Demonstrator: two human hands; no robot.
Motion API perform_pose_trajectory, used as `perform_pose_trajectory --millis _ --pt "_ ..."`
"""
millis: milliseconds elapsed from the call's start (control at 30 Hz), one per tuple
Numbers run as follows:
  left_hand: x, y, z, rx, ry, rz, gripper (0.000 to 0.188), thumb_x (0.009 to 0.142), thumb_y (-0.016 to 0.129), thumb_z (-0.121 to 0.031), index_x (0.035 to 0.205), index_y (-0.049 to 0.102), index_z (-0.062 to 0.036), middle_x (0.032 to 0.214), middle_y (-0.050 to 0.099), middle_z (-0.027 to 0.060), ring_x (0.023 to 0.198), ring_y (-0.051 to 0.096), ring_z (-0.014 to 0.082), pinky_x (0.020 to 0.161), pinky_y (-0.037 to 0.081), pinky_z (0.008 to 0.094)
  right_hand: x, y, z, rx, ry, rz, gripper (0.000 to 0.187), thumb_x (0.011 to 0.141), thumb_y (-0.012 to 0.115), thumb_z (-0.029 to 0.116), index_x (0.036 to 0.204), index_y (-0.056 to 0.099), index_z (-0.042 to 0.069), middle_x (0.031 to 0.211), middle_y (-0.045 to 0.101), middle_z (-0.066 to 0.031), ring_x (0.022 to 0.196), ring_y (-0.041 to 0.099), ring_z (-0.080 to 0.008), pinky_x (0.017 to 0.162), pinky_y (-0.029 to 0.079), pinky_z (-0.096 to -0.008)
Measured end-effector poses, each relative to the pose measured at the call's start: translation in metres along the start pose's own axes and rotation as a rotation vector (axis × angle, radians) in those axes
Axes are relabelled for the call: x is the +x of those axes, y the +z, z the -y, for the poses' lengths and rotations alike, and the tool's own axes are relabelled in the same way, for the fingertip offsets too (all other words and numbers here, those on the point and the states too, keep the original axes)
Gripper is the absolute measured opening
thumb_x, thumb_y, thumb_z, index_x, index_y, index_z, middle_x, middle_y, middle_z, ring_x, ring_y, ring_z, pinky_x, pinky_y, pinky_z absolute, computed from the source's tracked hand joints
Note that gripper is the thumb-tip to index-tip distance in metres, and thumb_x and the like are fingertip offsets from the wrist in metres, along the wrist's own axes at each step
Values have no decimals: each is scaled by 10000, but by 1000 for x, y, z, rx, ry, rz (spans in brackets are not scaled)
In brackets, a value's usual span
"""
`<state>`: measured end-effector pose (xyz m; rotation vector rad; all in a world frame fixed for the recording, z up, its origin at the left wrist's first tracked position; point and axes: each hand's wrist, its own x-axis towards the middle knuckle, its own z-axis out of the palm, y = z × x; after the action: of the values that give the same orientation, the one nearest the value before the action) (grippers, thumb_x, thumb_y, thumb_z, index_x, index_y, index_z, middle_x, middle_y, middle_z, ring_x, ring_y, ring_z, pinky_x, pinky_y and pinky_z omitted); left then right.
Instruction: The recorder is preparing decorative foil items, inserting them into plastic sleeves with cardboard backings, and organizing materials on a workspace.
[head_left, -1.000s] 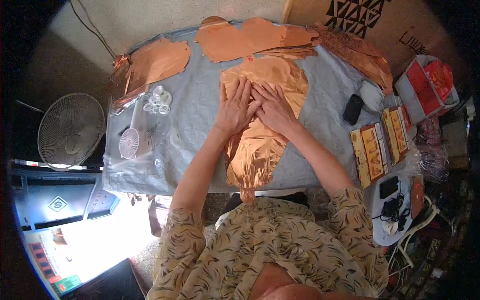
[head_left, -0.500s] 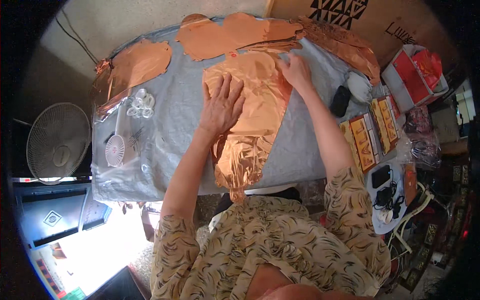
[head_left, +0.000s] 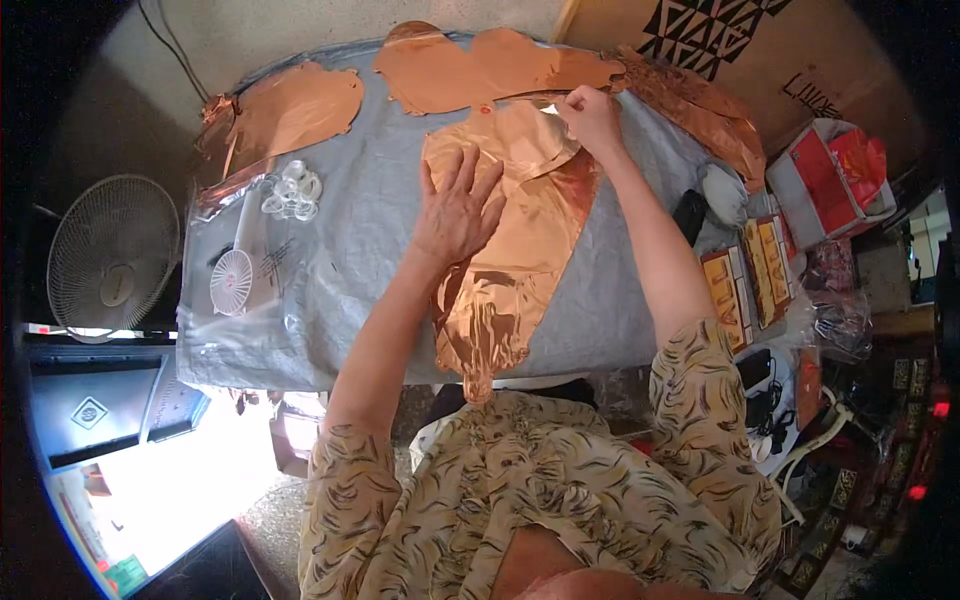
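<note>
A flat copper-coloured foil balloon (head_left: 530, 225) lies lengthwise before me, its narrow neck hanging at the near table edge. My left hand (head_left: 455, 212) rests flat on its left side, fingers spread. At the balloon's upper right, my right hand (head_left: 592, 120) pinches the foil edge and lifts it, so the sheet folds and creases there. A small red mark sits at its top edge. Beyond it lies a pile of similar flat foil balloons (head_left: 500, 68).
More copper foil lies at the table's left (head_left: 300, 105) and far right (head_left: 700, 118). On the grey table cover (head_left: 380, 180) are white ribbon rolls (head_left: 292, 190) and a small white fan (head_left: 231, 282). Yellow-and-red packets (head_left: 768, 262), a dark pouch (head_left: 689, 215) and a box (head_left: 800, 165) sit rightward.
My right hand has closed on the balloon's upper right edge and raised it, folding the foil. My left hand stays flat on the balloon. The whole view has shifted slightly.
</note>
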<state>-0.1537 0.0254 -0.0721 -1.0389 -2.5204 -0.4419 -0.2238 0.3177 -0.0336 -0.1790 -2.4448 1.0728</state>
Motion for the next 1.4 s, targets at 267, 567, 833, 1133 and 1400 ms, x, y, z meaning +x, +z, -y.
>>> perform_pose_trajectory --millis 267,567,833,1133,1400 --pt "-1 1 1 -1 13 -27 533 1019 518 -422 1498 528 -188 1598 417 214 1490 385 397 1170 181 751 17 1 43 -63 63 108 195 796 800 193 832 714 22 787 733 -136 766 721 -277 692 553 -418" --pt "-2 0 1 31 1 6 476 1002 535 -427 1396 604 -169 1536 484 214 1445 443 396 1168 170 757 -24 78 129 -24 -158 182 133 787 734 83 896 734 7 842 735 -177 805 722 -338 729 558 -416" --pt "-2 -2 -1 -87 -43 -9 483 1000 528 -436 1404 607 -185 1521 495 161 1464 408 354 1194 137 745 -90 2 53 133 -280 284 575 1029 533 171 1566 403 10 1491 533 -239 1404 487 -344 1180 360 -424" --pt "-3 -1 2 -24 -24 20 540 1003 513 -442 1482 542 -195 1547 469 123 1508 352 334 1203 125 734 -148 -3 29 -769 -396 333 686 1055 489 471 1630 330 132 1714 226 -139 1588 156 -374 1262 61 -608" --pt "-5 3 1 -29 -14 -72 503 998 527 -434 1439 578 -198 1518 491 118 1483 382 335 1188 161 745 -150 -5 45 -669 -477 187 658 1041 516 485 1584 424 125 1686 307 -123 1568 217 -384 1245 62 -648"
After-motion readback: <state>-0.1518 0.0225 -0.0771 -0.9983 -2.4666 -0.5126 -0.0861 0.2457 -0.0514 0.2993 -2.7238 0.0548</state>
